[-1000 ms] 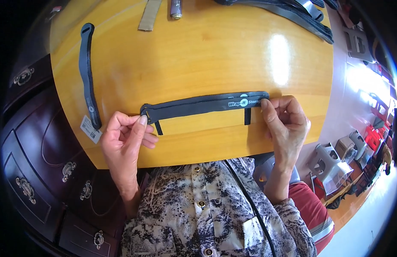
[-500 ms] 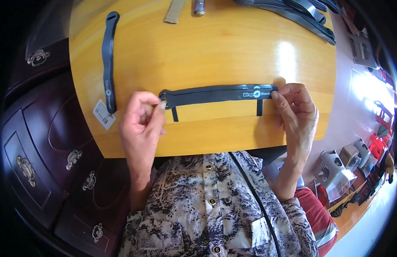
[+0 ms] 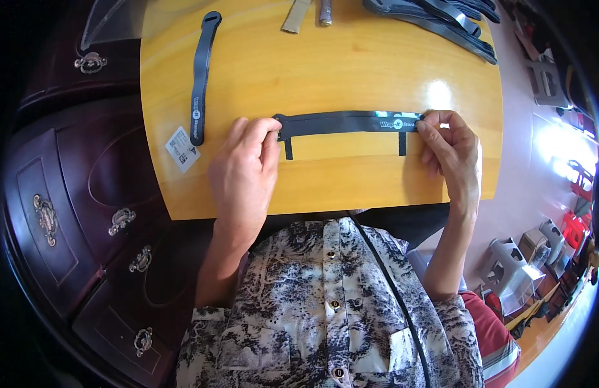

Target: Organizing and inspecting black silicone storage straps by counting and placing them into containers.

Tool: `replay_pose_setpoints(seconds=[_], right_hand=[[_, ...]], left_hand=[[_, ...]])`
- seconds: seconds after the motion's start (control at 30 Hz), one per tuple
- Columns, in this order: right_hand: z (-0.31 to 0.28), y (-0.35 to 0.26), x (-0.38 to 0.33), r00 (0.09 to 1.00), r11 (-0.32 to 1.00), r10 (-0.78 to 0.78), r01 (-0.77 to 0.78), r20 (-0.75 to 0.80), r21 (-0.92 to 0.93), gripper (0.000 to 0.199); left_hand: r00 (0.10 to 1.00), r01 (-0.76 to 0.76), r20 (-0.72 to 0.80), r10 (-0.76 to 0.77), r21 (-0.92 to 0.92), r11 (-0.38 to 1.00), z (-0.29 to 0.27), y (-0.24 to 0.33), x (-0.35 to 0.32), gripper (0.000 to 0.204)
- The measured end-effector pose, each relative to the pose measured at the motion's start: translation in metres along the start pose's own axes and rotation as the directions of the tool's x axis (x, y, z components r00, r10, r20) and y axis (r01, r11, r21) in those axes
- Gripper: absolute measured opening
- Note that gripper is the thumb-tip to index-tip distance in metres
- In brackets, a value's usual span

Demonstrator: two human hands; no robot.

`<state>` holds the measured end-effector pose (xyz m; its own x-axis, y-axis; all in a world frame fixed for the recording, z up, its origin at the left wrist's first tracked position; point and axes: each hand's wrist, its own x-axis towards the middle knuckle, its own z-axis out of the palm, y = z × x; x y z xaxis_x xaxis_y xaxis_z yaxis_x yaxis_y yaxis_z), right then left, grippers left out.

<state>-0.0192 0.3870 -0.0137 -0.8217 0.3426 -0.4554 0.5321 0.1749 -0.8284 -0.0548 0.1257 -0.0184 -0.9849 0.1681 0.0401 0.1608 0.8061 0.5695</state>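
A pair of dark grey storage straps (image 3: 338, 123), one laid nearly over the other, stretches level between my hands above the yellow table (image 3: 332, 71). My left hand (image 3: 246, 171) pinches the left end, its back turned up, so the fingertips are partly hidden. At the other end, beside the pale printing, my right hand (image 3: 453, 147) grips the straps between thumb and fingers. Just below them, two short black strips, a left one (image 3: 288, 149) and a right one (image 3: 402, 143), lie on the table. Another single grey strap (image 3: 201, 77) with a slotted end lies to the left.
A white printed label (image 3: 182, 149) lies near the table's left edge. Along the far side are a cardboard strip (image 3: 296, 15), a small tube-like object (image 3: 325, 13) and a heap of grey straps (image 3: 438, 22). Dark wooden drawers (image 3: 51, 213) stand at the left, grey stools (image 3: 503, 262) at the right.
My left hand has turned over, its back now upward, still at the strap end. The two straps overlap more closely. The whole view has shifted a little.
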Motion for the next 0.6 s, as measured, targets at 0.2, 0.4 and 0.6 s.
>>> replay_pose_setpoints(seconds=[0.2, 0.4, 0.6], right_hand=[[0.003, 0.006, 0.009, 0.999, 0.999, -0.038, 0.037, -0.018, -0.031, 0.012], [0.003, 0.010, 0.007, 0.999, 0.999, -0.039, 0.039, -0.006, -0.031, 0.013], [0.000, 0.012, 0.003, 0.999, 0.999, -0.036, 0.036, -0.009, -0.014, 0.014]], left_hand=[[0.943, -0.330, -0.038, 0.329, -0.030, 0.943, 0.018, 0.028, -0.001, 0.029], [0.856, -0.487, 0.199, 0.477, 0.004, 0.873, 0.050, 0.038, -0.009, 0.059], [0.838, -0.506, 0.254, 0.483, 0.030, 0.862, 0.059, 0.031, -0.013, 0.062]])
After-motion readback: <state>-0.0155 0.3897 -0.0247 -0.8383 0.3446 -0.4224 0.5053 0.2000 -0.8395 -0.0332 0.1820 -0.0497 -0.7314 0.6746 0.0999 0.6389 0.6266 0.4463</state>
